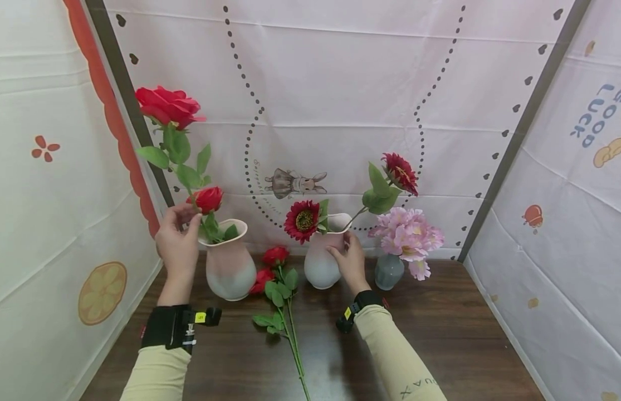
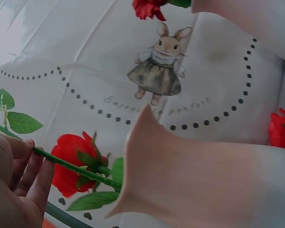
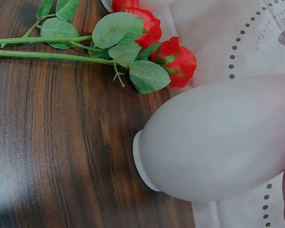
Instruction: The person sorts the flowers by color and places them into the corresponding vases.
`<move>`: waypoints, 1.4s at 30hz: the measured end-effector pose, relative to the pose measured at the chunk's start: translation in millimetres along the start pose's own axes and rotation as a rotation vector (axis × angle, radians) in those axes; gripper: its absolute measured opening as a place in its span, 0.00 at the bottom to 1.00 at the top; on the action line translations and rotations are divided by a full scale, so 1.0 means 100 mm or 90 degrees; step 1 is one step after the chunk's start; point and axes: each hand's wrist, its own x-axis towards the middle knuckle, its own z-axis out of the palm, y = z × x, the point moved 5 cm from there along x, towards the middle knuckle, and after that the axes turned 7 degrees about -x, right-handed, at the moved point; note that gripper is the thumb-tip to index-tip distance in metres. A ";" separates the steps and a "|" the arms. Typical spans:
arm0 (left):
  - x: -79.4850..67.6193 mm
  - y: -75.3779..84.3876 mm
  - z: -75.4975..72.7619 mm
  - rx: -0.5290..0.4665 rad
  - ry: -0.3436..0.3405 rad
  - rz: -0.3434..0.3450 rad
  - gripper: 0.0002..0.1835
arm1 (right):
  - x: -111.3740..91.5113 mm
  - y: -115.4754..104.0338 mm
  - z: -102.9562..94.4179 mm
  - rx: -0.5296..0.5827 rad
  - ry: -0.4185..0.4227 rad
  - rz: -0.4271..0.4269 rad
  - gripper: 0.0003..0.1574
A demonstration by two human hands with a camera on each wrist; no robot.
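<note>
My left hand (image 1: 179, 242) pinches the green stem (image 2: 71, 166) of a red rose between thumb and fingers. The stem's lower end runs into the mouth of the left pink-and-white vase (image 1: 230, 267). A large rose bloom (image 1: 170, 106) rises above that hand, and a smaller red rose (image 1: 207, 199) sits just over the rim. My right hand (image 1: 352, 262) grips the neck of the middle vase (image 1: 320, 262), its thumb on the front. Two dark red flowers lean out of this vase, one bloom (image 1: 302, 221) to the left and one (image 1: 400, 174) to the right.
Several-leaved red roses (image 1: 275, 256) lie on the dark wooden table (image 1: 230, 356) between the vases, stems toward the front edge. A small grey vase (image 1: 389, 273) with pink flowers (image 1: 407, 236) stands at the right. Printed cloth walls (image 1: 340, 78) close off the back and sides.
</note>
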 end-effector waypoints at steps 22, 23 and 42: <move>-0.15 -0.18 -0.01 0.074 -0.089 -0.083 0.25 | -0.01 0.00 0.00 0.012 -0.004 0.004 0.40; -0.15 -0.17 -0.02 0.072 -0.084 -0.077 0.25 | 0.00 0.00 0.00 0.012 -0.004 0.003 0.41; -0.26 0.32 -0.05 0.040 -0.044 0.031 0.20 | 0.00 -0.02 0.00 0.012 -0.004 0.005 0.41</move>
